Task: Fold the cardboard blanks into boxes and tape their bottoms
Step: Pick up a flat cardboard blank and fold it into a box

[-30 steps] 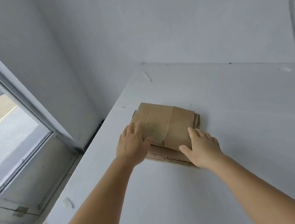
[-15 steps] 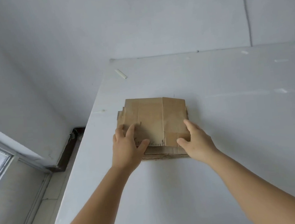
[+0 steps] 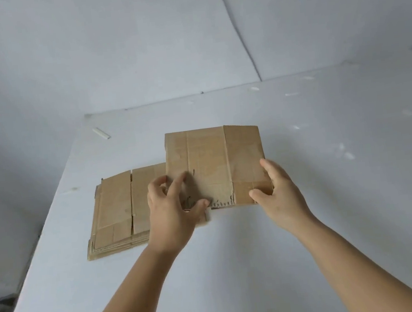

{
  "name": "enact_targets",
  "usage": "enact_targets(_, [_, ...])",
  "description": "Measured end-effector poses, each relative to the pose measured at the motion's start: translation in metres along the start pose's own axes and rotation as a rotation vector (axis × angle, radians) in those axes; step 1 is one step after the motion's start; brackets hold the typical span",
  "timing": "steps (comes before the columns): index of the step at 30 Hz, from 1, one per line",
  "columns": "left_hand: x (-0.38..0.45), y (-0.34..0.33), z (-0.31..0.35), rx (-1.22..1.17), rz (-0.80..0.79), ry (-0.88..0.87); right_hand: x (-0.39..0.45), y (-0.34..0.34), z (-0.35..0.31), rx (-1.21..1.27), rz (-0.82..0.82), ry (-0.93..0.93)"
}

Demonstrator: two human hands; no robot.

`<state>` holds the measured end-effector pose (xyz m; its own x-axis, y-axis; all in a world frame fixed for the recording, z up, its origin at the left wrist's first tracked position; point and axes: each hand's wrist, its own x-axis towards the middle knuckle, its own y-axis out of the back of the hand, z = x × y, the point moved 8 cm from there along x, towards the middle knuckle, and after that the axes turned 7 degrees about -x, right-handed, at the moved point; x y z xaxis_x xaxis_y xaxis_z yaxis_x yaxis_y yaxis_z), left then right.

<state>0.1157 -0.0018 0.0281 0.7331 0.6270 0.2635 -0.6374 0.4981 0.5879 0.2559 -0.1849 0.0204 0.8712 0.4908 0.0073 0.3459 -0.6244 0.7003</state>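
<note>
- Flat cardboard blank (image 3: 213, 165) held above the counter (image 3: 332, 192), directly ahead of both hands, right of and partly over the stack of blanks (image 3: 119, 212).
- Left hand (image 3: 173, 216) pinches the near-left corner; right hand (image 3: 278, 193) grips the near-right corner, thumb on top.
- Creases run away from the person; both hands about equally near.
- Judgement: opening it into a tube needs the bare counter to the right; stack sits near the counter's left edge.

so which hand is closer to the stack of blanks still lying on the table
Left. The left hand sits over the right edge of the stack; the right hand grips the lifted blank at its far side.
</note>
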Motion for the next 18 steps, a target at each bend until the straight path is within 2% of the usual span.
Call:
enact_targets(8, [-0.032,-0.123,0.121,-0.042,-0.153,-0.151,-0.036,0.143,0.109,0.009,0.149,-0.085])
enact_targets(18, [-0.086,-0.282,0.267,-0.131,-0.262,-0.202,-0.085,0.312,0.253,-0.064,0.296,-0.175])
